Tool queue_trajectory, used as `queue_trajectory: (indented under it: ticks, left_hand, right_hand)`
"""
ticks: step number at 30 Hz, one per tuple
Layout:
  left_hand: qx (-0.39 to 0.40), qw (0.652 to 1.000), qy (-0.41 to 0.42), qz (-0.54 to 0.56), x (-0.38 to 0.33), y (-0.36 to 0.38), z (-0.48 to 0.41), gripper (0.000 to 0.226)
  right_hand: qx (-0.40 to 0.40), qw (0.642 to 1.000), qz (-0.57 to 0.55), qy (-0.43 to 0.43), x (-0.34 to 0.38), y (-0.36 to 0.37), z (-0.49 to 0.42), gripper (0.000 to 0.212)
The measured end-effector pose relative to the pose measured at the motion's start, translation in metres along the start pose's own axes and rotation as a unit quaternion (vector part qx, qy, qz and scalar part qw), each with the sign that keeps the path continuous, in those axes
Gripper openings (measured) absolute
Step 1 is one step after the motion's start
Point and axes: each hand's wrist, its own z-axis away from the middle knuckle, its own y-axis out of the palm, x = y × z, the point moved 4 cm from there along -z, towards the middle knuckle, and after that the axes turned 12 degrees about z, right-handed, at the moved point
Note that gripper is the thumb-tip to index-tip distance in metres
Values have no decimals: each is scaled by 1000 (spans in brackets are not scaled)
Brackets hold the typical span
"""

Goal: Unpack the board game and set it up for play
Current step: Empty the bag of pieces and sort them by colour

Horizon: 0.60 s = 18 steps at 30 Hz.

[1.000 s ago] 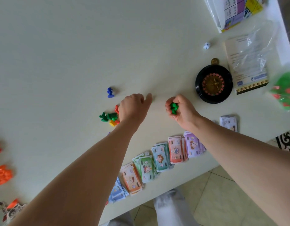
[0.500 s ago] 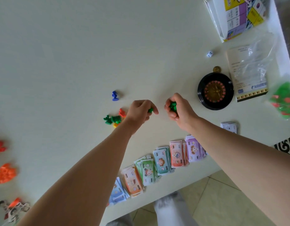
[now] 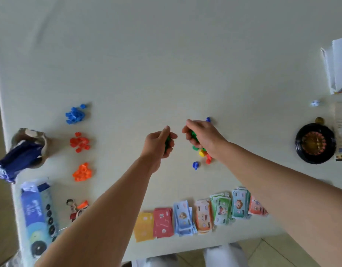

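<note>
My left hand (image 3: 160, 144) is curled round small green plastic pieces (image 3: 168, 140) above the table's middle. My right hand (image 3: 202, 136) grips more green pieces (image 3: 193, 134) just to the right of it. Under my right wrist lies a small mixed heap of green, yellow and red tokens (image 3: 202, 152), with one blue pawn (image 3: 195, 165) in front and another blue pawn (image 3: 208, 119) behind the hand. Sorted heaps sit at the left: blue (image 3: 75, 115), red (image 3: 80, 142), orange (image 3: 82, 172). Stacks of play money (image 3: 221, 210) and cards (image 3: 162, 222) line the near table edge.
A black roulette wheel (image 3: 315, 144) with a coin (image 3: 319, 120) behind it and a white die (image 3: 315, 103) sit at the right. The game box (image 3: 337, 66) is at the far right edge. A dark blue bag (image 3: 18, 160) and a blue packet (image 3: 38, 214) lie at the left.
The view has swung left, bringing the sorted heaps and the bag into sight. My left hand has closed round green pieces. Both hands stay close together over the table.
</note>
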Motion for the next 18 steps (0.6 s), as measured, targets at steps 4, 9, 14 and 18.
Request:
queue_trajectory:
  ticks: [4, 9, 14, 18]
  left_hand:
    - [-58, 998, 25, -3, -19, -59, -6, 33]
    - [-98, 987, 69, -104, -35, -119, -21, 15]
    - [-156, 954, 150, -207, -77, -171, -37, 17]
    - [-184, 917, 233, -265, -118, -201, -58, 17]
  right_hand:
    - [2, 998, 55, -24, 32, 57, -15, 24]
    - [0, 991, 128, -36, 62, 121, -41, 18]
    - [-26, 978, 196, -69, 102, 169, -71, 18]
    - [-66, 960, 240, -124, 140, 196, -98, 13]
